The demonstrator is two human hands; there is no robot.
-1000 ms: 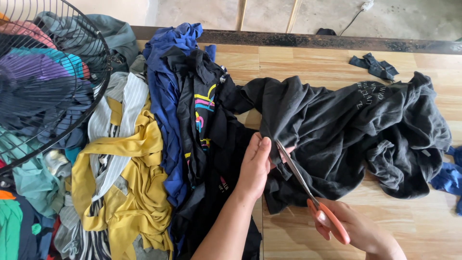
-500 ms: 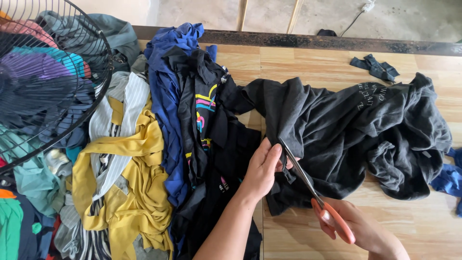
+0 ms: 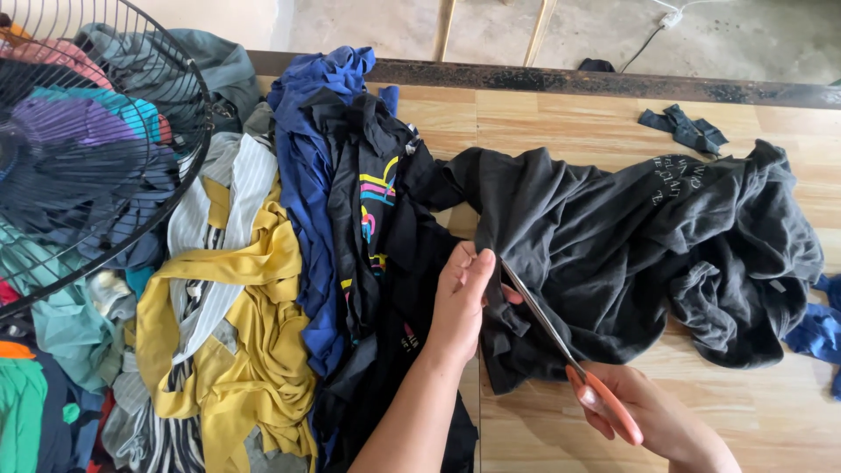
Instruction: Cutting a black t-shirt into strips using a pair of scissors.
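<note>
Dark grey garment (image 3: 631, 254) lies crumpled across the right half of the desk (image 3: 561, 123), its left edge reaching the desk's middle. Left hand (image 3: 460, 302) grips that left edge, fingers closed on the cloth. Scissors (image 3: 569, 359), orange-handled, are held by the right hand (image 3: 653, 416) near the front edge; the blades lie along the cloth just right of the left hand. How far the blades are parted cannot be told. Left of the hands: a heap of clothes, with a black printed garment (image 3: 377, 219), blue garment (image 3: 311, 184) and yellow garment (image 3: 254, 350). A fan cage (image 3: 105, 149) stands over the left end. Small dark scrap (image 3: 683, 127) lies near the far edge.
</note>
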